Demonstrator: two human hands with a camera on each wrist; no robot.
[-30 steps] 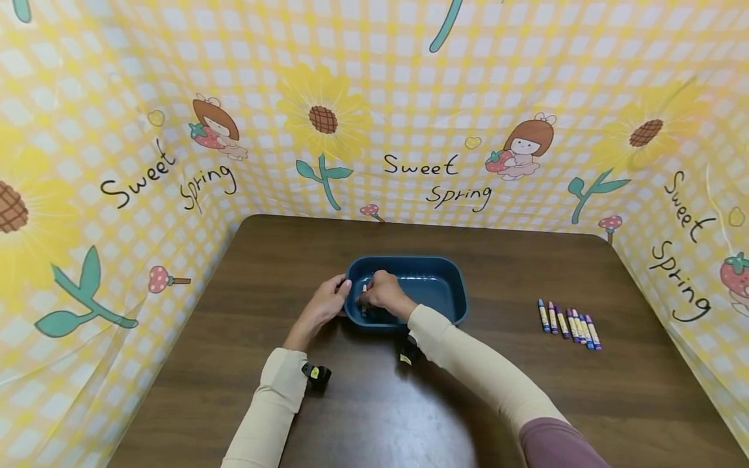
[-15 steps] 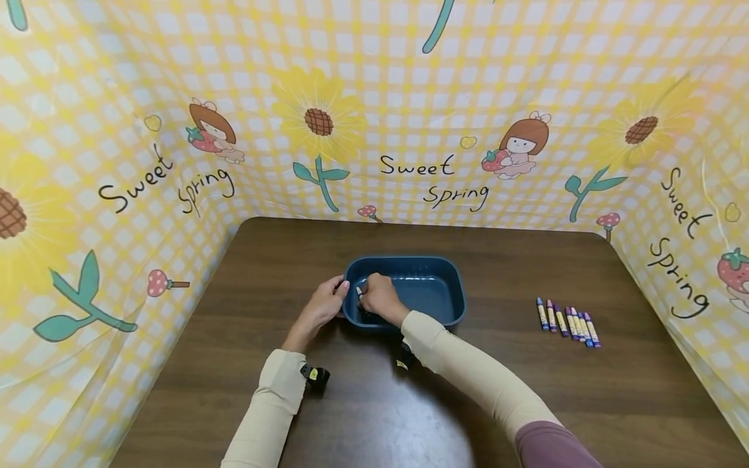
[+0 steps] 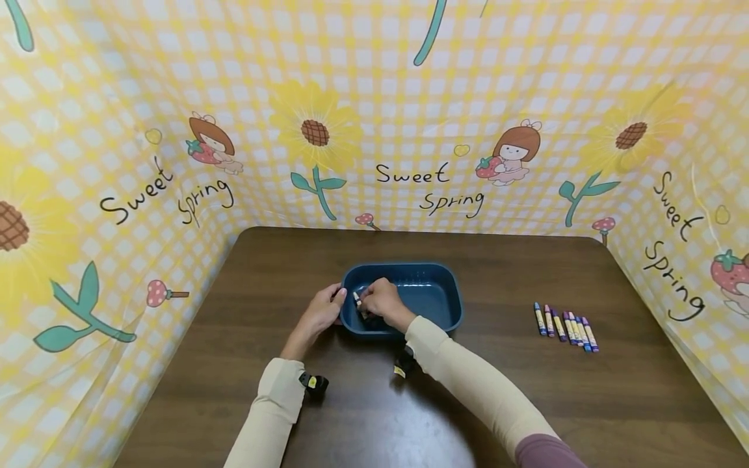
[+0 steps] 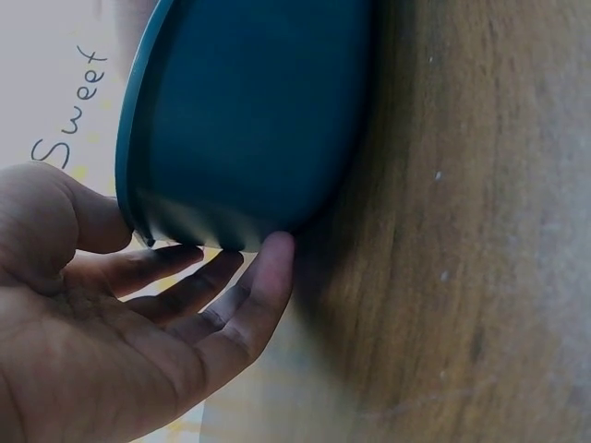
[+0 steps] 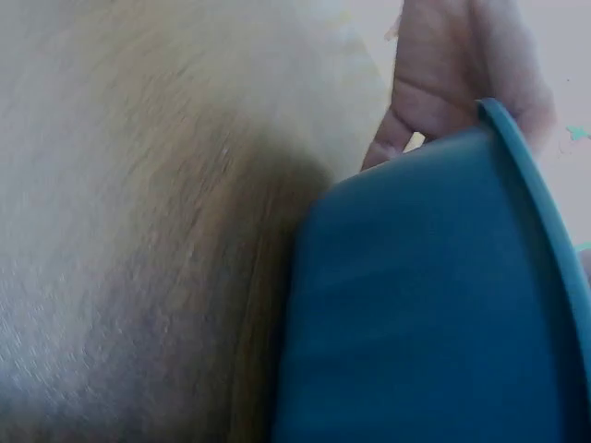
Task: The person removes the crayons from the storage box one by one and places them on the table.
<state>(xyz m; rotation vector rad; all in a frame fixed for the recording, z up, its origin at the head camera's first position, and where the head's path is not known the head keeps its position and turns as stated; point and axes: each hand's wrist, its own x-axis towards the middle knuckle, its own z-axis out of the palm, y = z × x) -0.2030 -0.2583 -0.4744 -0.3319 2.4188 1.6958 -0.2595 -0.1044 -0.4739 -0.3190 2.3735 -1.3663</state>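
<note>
Nearest the viewer, two cream sleeves reach forward over the dark wooden bench (image 3: 234, 364), each with a small black device at the wrist. Just beyond them stands a blue tub (image 3: 435, 296), an oblong bin with rounded corners, set near the middle of the bench. Its right part shows a bare blue floor; what lies in its left end is mostly hidden by the right hand (image 3: 380, 302), which dips over the near-left rim into the tub. That hand is curled and pinches a pale-tipped crayon (image 3: 355, 298), whose light end sticks out toward the left, just inside the tub's left wall.

The left hand (image 3: 320, 312) rests outside the tub at its left end. In the left wrist view its fingers (image 4: 263, 281) are relaxed and nearly straight, the tips touching the tub's outer wall (image 4: 249, 120) below the rim, the thumb near the lip.

Well apart to the right, a row of crayons (image 3: 564, 320) lies side by side on the bench, mostly blue and purple. Behind everything hangs a yellow checked backdrop (image 3: 409, 97) with sunflowers and the words "Sweet Spring".
</note>
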